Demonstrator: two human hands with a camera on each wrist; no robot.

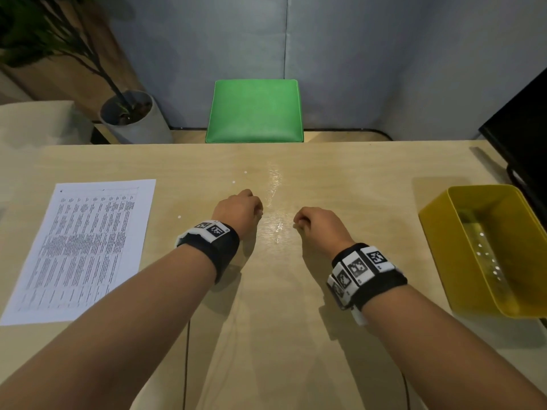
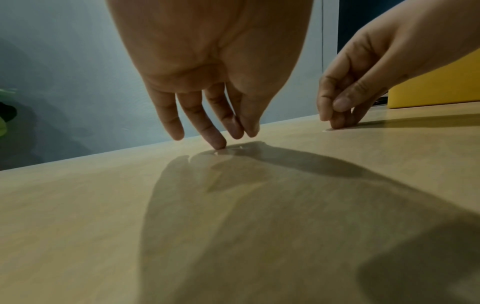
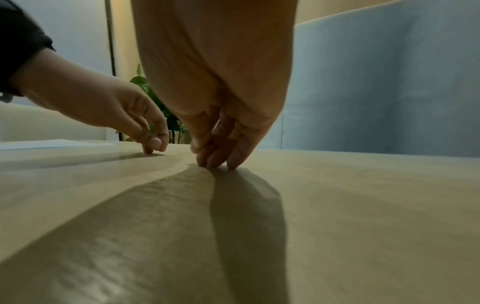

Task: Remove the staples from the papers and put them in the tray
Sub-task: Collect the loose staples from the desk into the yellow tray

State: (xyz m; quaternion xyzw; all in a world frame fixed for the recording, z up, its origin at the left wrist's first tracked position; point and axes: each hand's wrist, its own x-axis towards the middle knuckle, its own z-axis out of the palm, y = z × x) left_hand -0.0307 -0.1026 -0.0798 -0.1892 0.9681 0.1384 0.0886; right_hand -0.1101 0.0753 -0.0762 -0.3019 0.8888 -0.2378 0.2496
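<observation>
Two forearms reach over bare wooden counter (image 1: 266,321). Left hand (image 1: 238,210) and right hand (image 1: 316,224) near centre, apart, fingers (image 2: 217,139) drawn narrow, tips touching wood; whether they pinch staples cannot tell. Printed papers (image 1: 85,247) lie flat at left edge. Yellow tray (image 1: 438,220) at right edge, contents unclear under glare. Green seat (image 1: 254,110) beyond far edge.

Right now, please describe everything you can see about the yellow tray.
The yellow tray is a rectangular, glossy bin that looks like plastic, open at the top, with upright walls. It stands at the right edge of the wooden table, beyond the right hand. Neither hand touches it. Its floor shows only bright glints; I cannot make out staples.
</observation>
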